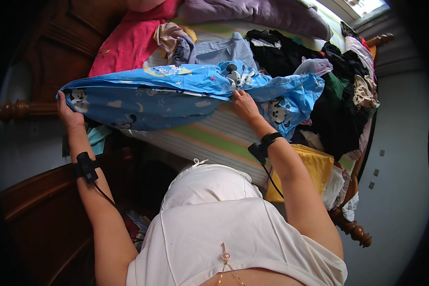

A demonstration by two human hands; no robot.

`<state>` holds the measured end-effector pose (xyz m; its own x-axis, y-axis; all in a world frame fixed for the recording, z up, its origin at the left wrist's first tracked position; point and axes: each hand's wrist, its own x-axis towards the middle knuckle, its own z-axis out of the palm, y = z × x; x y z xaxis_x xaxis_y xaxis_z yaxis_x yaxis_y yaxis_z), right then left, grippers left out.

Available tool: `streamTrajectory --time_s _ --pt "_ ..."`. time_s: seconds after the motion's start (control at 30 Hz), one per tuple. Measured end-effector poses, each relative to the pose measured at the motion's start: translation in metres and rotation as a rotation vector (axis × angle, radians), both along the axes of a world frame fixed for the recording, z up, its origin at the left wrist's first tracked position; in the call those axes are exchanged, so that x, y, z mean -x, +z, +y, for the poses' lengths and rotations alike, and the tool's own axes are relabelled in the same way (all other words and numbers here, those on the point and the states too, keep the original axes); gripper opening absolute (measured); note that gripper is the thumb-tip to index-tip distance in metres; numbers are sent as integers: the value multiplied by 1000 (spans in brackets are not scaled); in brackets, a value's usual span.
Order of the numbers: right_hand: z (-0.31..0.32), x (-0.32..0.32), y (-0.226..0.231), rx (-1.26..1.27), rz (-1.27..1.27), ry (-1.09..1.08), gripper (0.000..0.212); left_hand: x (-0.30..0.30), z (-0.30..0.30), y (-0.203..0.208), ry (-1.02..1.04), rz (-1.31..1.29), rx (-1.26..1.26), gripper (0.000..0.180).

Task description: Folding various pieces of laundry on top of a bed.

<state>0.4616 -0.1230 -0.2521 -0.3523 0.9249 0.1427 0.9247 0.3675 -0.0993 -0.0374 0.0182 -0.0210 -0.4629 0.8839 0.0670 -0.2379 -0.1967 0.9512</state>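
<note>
Cloth (171, 107) in cartoon-printed blue spans the near side of the striped bedsheet (209, 140), its left end pinched by the left hand (69, 115), mid-length pinched by the right hand (246, 107), seemingly for tautness; black garments (341, 112) lie right.

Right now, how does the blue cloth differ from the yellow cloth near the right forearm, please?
The blue cloth has a cartoon print with stars and clouds; the yellow cloth looks plain.
The blue cloth stretches between the left hand and the right hand; the yellow cloth is in neither hand.
The blue cloth shows a much larger area than the yellow cloth, which is partly hidden.
Both are fabric.
</note>
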Motion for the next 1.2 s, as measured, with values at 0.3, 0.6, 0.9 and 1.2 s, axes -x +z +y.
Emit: streamTrajectory --time_s 0.3,0.6,0.9,1.2 --pt "50 -78 80 -439 214 -538 6 -18 -4 10 22 41 20 29" --pt "-10 -121 342 -1307 571 -364 8 -40 39 -32 -274 -46 -76 30" --pt "-28 -150 235 -460 253 -362 8 -67 46 -36 46 77 -20 31" --pt "-33 -125 177 -31 423 -127 10 -42 57 -9 22 141 -133 33"
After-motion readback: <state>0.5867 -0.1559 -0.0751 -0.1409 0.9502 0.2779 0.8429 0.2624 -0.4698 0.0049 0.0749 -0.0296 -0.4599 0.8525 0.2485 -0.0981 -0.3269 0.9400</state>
